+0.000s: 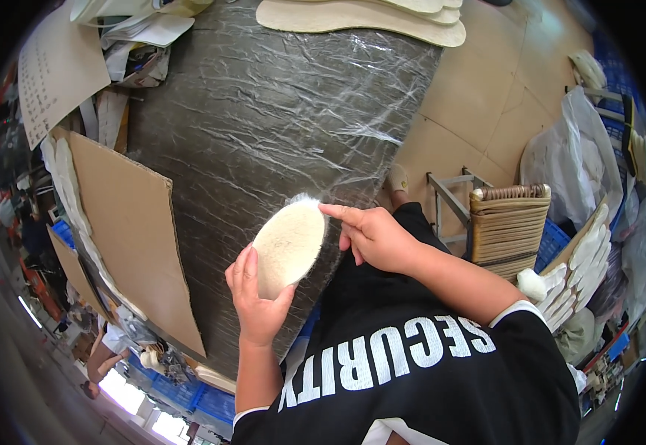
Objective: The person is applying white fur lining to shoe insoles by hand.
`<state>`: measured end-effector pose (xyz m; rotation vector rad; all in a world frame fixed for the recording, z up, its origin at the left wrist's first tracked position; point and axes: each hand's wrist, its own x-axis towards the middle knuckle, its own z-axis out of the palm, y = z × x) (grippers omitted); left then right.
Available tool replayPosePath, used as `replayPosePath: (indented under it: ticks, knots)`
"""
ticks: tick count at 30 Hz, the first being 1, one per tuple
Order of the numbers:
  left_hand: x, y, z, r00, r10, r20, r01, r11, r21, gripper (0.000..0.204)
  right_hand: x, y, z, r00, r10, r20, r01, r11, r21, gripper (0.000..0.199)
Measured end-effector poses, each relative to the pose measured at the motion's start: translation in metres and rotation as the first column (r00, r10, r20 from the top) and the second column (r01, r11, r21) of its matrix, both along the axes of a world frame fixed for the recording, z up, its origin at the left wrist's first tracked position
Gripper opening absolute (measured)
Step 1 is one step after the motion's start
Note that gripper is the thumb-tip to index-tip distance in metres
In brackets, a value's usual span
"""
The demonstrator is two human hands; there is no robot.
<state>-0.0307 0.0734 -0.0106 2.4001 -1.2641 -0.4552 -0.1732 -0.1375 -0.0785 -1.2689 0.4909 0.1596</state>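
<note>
A cream, fuzzy-edged insole (pixel 291 245) is tilted above the table, its rounded end pointing away from me. My left hand (pixel 254 297) grips its near end, fingers along the left edge and thumb on the right. The index finger of my right hand (pixel 373 236) stretches out to the insole's far right edge and touches it, while the other fingers curl loosely with nothing seen in them. At the table's far edge lies a stack of larger cream insoles (pixel 360 18). The underside of the held insole is hidden.
Crinkled clear plastic covers the dark table (pixel 263 111). A cardboard sheet (pixel 126 230) stands along its left side, with papers (pixel 145 30) beyond. To the right are a woven-seat stool (pixel 508 222), plastic bags (pixel 575 148) and a pile of white pieces (pixel 586 267). Another person (pixel 104 352) is at far left.
</note>
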Motion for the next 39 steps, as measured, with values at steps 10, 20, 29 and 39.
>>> replayPosePath:
  ticks: [10, 20, 29, 39]
  knots:
    - [-0.001, 0.000, -0.003, 0.999, 0.030, -0.019, -0.030, 1.000, -0.004, 0.087, 0.001, 0.000, -0.001, 1.000, -0.001, -0.015, 0.001, 1.000, 0.021, 0.055]
    - [0.001, -0.005, -0.004, 1.000, 0.000, -0.015, 0.000, 1.000, 0.022, 0.088, 0.002, -0.001, 0.000, 0.999, 0.001, -0.038, 0.001, 0.999, 0.042, 0.052]
    - [0.000, -0.009, -0.004, 1.000, 0.001, -0.001, -0.001, 0.998, 0.066, 0.092, 0.002, -0.003, 0.004, 0.999, 0.010, -0.045, -0.009, 0.999, 0.038, 0.049]
    - [0.002, -0.011, -0.005, 1.000, -0.001, 0.007, 0.000, 0.997, 0.081, 0.093, 0.003, -0.002, 0.002, 0.999, 0.023, -0.042, -0.022, 0.999, 0.030, 0.049]
